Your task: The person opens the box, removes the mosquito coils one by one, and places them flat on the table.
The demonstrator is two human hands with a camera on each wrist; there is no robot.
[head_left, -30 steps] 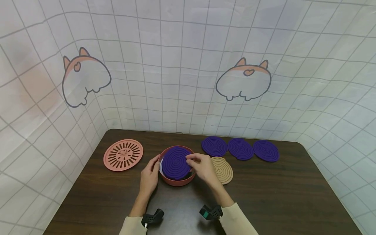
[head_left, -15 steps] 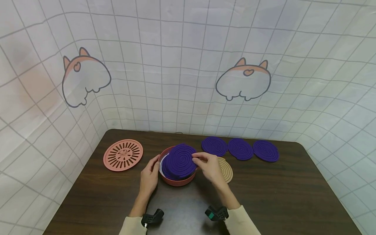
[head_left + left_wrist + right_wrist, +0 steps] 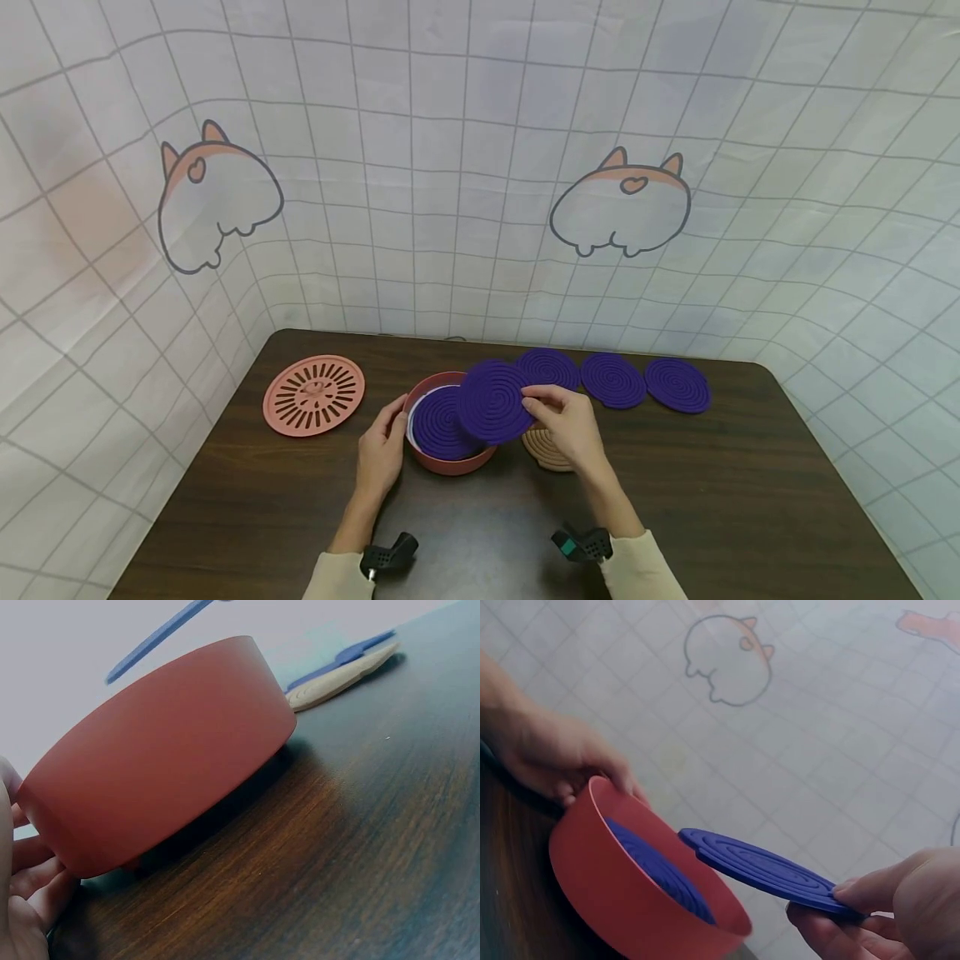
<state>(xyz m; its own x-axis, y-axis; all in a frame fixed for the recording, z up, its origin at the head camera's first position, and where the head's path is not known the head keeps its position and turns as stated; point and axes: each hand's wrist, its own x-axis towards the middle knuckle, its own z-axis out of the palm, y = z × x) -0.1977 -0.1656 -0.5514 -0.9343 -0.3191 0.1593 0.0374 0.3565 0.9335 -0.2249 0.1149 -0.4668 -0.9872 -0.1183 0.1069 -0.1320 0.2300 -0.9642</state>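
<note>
My right hand pinches a purple mosquito coil by its right edge, thumb on top and fingers beneath. The coil hangs raised over the right side of a round red mosquito coil box. In the right wrist view the held coil tilts above the box's rim. Another purple coil lies inside the box, with a white edge showing at its left. My left hand holds the box's left wall; in the left wrist view its fingers reach round the lower side.
A tan coil lies right of the box, partly covered by my right hand and the held coil. Purple coils stand in a row along the back of the table. A pink slotted lid lies at the left.
My right hand has lifted the purple coil out of the box and carried it rightward, uncovering another purple coil inside. The left hand and the box have stayed put.
</note>
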